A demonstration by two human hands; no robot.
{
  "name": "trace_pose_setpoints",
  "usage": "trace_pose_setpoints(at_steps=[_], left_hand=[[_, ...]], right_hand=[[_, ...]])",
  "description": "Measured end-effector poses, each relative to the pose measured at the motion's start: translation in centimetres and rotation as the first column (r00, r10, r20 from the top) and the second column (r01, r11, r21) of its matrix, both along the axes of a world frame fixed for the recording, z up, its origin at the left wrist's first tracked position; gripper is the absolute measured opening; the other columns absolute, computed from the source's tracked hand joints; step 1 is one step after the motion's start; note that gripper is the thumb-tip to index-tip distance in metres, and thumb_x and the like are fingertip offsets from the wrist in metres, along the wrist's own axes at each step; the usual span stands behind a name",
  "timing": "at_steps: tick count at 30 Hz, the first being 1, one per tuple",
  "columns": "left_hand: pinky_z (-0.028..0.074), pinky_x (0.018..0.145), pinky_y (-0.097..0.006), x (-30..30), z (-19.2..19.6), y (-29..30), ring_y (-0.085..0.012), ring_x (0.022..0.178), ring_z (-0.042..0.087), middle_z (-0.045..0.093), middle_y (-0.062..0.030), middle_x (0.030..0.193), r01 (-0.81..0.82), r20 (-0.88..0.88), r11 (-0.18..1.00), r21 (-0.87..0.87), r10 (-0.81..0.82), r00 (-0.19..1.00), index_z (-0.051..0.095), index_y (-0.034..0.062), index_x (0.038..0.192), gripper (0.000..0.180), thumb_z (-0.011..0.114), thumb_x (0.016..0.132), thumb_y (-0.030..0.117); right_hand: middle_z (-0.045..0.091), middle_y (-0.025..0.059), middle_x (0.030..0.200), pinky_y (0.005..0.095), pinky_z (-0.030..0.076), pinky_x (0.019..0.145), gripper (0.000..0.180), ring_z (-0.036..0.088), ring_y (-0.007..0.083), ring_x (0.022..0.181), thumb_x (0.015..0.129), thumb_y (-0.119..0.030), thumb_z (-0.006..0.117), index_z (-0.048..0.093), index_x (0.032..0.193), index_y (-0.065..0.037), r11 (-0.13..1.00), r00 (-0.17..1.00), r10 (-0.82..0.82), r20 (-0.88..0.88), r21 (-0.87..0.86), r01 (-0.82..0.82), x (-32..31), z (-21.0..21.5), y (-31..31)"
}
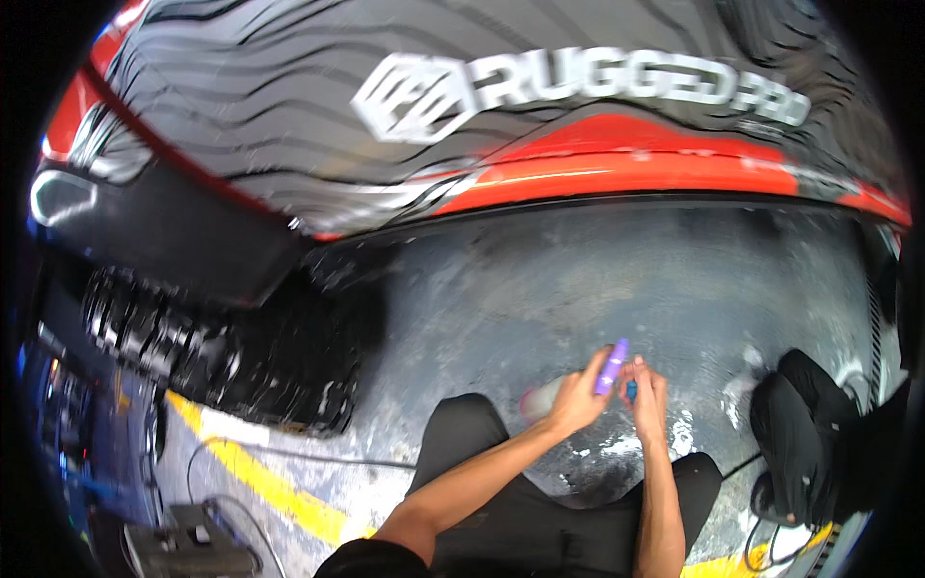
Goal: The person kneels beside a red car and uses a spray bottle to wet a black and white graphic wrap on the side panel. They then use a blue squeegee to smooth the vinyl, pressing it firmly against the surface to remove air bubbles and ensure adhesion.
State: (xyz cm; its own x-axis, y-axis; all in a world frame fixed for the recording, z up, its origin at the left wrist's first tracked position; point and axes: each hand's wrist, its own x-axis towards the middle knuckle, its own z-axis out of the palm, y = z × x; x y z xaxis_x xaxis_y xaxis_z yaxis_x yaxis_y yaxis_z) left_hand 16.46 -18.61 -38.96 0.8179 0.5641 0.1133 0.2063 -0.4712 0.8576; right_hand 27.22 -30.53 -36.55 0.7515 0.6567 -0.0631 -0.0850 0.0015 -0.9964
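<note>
My left hand (576,397) grips a spray bottle (541,398) with a pale body and a purple trigger head (611,367), held over the wet grey concrete floor (578,279). My right hand (647,393) touches the purple head from the right, fingers curled on it, with something small and blue at its fingertips. Both forearms rise from the lower edge over my dark trousers (472,433). Ahead is the side of a vehicle (482,144) in red with black and grey wavy wrap.
A knobbly black tyre (222,356) stands at the left under the wheel arch. A yellow floor line (260,477) and a thin cable run at lower left. A black bundle, cloth or bag, (809,433) lies at the right. Equipment sits at the bottom left.
</note>
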Motion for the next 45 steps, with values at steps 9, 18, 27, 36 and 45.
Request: trace_pose_setpoints(at_steps=[9, 18, 27, 36, 45], left_hand=[[0.053, 0.064, -0.029, -2.0, 12.6, -3.0, -0.0088, 0.062, 0.059, 0.069, -0.0054, 0.082, 0.109, 0.371, 0.883, -0.457, 0.078, 0.925, 0.057, 0.0000, 0.152, 0.047, 0.070, 0.109, 0.015], [0.051, 0.060, -0.029, -1.7, 18.3, -4.9, -0.0096, 0.059, 0.059, 0.061, -0.0025, 0.068, 0.199, 0.611, 0.925, -0.325, 0.045, 0.790, 0.056, -0.0055, 0.150, 0.042, 0.062, 0.110, 0.006], [0.048, 0.054, -0.026, -3.1, 34.4, -5.7, -0.0068, 0.058, 0.060, 0.070, -0.0053, 0.088, 0.116, 0.732, 0.993, -0.039, -0.051, 0.679, 0.060, -0.0072, 0.151, 0.043, 0.064, 0.114, 0.014], [0.047, 0.049, -0.028, -3.1, 39.6, -4.4, -0.0101, 0.052, 0.059, 0.064, -0.0049, 0.070, -0.099, 0.825, 0.988, 0.114, -0.039, 0.563, 0.070, -0.0054, 0.111, 0.035, 0.064, 0.116, 0.029], [0.051, 0.048, -0.028, -2.0, 40.2, -6.1, -0.0131, 0.053, 0.064, 0.079, -0.0201, 0.107, -0.135, 0.831, 0.984, 0.113, -0.019, 0.556, 0.068, -0.0061, 0.128, 0.046, 0.063, 0.116, 0.038]], right_hand=[[0.068, 0.0097, 0.110, 0.0317, 0.056, 0.070, 0.033, 0.065, 0.0164, 0.079, 0.110, -0.015, 0.062, 0.056, 0.140, -0.003, 0.961, 0.914, -0.136, -0.382, 0.174, 0.215, 3.2, -2.1, -1.1], [0.070, 0.0057, 0.100, 0.0268, 0.038, 0.050, 0.021, 0.055, 0.0095, 0.060, 0.112, -0.020, 0.063, 0.074, 0.114, -0.002, 0.955, 0.942, -0.050, -0.333, 0.259, 0.142, 2.3, -0.4, -0.3], [0.065, -0.0010, 0.074, 0.0280, 0.026, 0.045, 0.028, 0.041, 0.0066, 0.048, 0.112, -0.030, 0.066, 0.077, 0.102, -0.006, 1.000, 0.962, -0.022, -0.273, 0.001, 0.023, 3.7, -2.3, -0.8], [0.066, -0.0011, 0.074, 0.0296, 0.032, 0.051, 0.026, 0.044, 0.0075, 0.054, 0.110, -0.028, 0.067, 0.078, 0.101, -0.006, 0.999, 0.964, -0.038, -0.264, -0.037, 0.030, 4.0, -3.7, -0.4], [0.068, 0.0000, 0.078, 0.0277, 0.028, 0.045, 0.024, 0.044, 0.0060, 0.050, 0.108, -0.028, 0.068, 0.078, 0.100, -0.007, 0.997, 0.975, -0.067, -0.209, 0.008, 0.071, 5.1, -5.4, 0.2]])
